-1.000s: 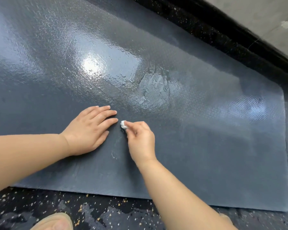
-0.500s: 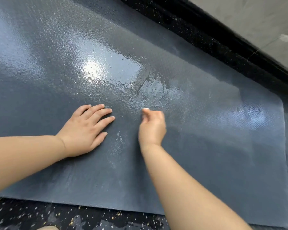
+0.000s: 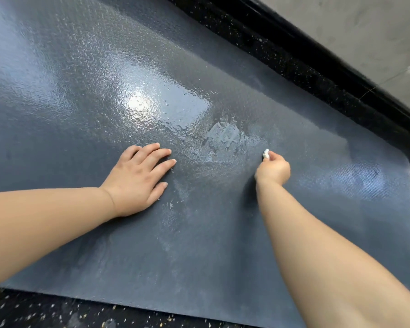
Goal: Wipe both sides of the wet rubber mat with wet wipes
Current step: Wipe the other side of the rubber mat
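A large dark grey rubber mat (image 3: pixel 223 245) lies flat on the floor and fills most of the view. Its far middle shines with water, and a wet smear shows near the centre. My left hand (image 3: pixel 137 178) presses flat on the mat with straight fingers, left of the smear. My right hand (image 3: pixel 273 169) is curled round a small balled white wet wipe (image 3: pixel 266 153), which pokes out at the fingertips and touches the mat just right of the smear.
Black speckled flooring (image 3: pixel 45 311) borders the mat's near edge and runs along its far side. A black skirting strip (image 3: pixel 317 55) and a grey wall (image 3: pixel 365 27) rise behind it at the upper right. The mat's rounded right corner (image 3: pixel 405 162) is in view.
My right hand has swept the wipe away from my left hand, forward and to the right across the wet smear. My left hand has stayed pressed in place.
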A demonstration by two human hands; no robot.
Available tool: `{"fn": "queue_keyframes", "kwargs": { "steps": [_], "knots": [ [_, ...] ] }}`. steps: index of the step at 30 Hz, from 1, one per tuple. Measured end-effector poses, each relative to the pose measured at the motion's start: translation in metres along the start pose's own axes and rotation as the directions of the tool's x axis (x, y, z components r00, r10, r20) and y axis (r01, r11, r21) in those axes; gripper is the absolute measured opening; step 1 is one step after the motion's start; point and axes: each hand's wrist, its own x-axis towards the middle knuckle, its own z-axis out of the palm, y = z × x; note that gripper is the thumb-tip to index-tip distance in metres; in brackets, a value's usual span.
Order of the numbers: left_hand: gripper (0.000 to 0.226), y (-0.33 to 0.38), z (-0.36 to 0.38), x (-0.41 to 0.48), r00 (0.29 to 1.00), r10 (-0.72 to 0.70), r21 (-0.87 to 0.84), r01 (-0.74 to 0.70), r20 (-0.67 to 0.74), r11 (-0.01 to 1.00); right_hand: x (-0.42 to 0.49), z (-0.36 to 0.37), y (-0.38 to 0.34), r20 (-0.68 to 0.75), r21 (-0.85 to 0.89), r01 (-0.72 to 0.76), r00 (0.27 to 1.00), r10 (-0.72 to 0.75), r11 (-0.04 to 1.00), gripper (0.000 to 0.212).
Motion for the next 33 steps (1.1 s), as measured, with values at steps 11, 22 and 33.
{"fn": "queue_keyframes", "kwargs": {
  "steps": [11, 22, 33],
  "knots": [
    [0.056, -0.001, 0.004, 0.0, 0.999, -0.01, -0.011, 0.009, -0.035, 1.0, -0.098, 0.038, -0.021, 0.425, 0.103, 0.569, 0.716, -0.554, 0.816, 0.019],
    [0.055, -0.001, 0.004, 0.003, 1.0, -0.014, -0.012, 0.014, -0.023, 1.0, -0.013, 0.047, -0.041, 0.076, -0.178, 0.174, 0.984, -0.163, 0.969, 0.029],
    [0.055, 0.0, 0.001, 0.002, 1.0, -0.028, -0.019, 0.028, -0.001, 0.999, -0.027, 0.037, -0.056, 0.289, 0.107, 0.446, 0.841, -0.457, 0.888, 0.023]
  ]
}}
